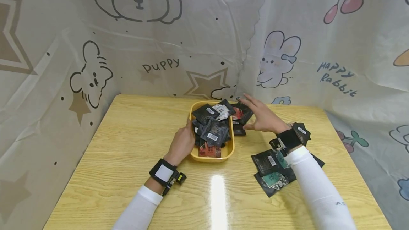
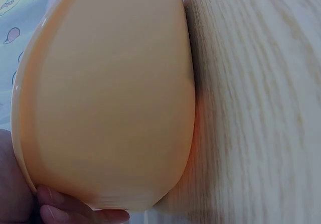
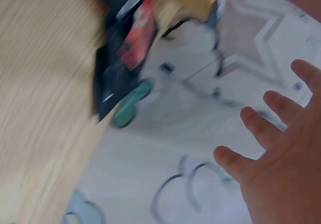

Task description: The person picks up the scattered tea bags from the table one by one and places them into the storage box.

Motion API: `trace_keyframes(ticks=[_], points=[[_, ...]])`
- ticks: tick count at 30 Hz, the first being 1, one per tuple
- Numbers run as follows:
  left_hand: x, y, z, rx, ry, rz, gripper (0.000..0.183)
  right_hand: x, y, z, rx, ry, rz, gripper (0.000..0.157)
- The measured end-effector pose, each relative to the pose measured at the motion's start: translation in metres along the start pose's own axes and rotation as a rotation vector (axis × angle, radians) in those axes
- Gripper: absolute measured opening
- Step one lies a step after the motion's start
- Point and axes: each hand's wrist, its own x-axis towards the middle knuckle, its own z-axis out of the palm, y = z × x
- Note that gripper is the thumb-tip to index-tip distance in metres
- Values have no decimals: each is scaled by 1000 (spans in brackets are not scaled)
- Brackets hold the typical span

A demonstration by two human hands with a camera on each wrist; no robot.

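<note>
On the yellow tub [image 2: 110,98], left grip [image 1: 182,141] curled

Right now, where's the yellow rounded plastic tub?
Head view: the tub sits centrally near the far edge of the wooden table, the left hand gripping its left side and flat black packets at its right.

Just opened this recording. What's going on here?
A person's left hand holds the side of a yellow tub piled with flat black packets. The right hand, fingers spread and holding nothing visible, is near more packets just beside the tub. Another group of packets lies on the wood-grain table, partly hidden by the right arm.
</note>
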Motion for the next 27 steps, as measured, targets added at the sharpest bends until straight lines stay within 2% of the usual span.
trace_keyframes(ticks=[5,8,12,16,19,22,25,27], points=[[1,-1,-1,4,-4,-11,48,10,24,19,66,-132,85,108],[0,-1,-1,12,-1,-9,48,18,30,33,94,-204,122,106],[-1,1,-1,18,2,-2,48,32,31,49,100,-248,144,107],[-3,3,0,11,4,12,47,38,30,62,42,-278,155,104],[-3,4,0,0,7,18,47,38,28,67,-11,-296,171,94],[-3,4,-1,-5,12,20,47,36,25,68,-57,-282,164,75],[-2,2,0,-3,16,14,46,32,24,69,-100,-236,119,56],[-2,1,0,1,15,10,46,26,25,71,-121,-220,89,50]])
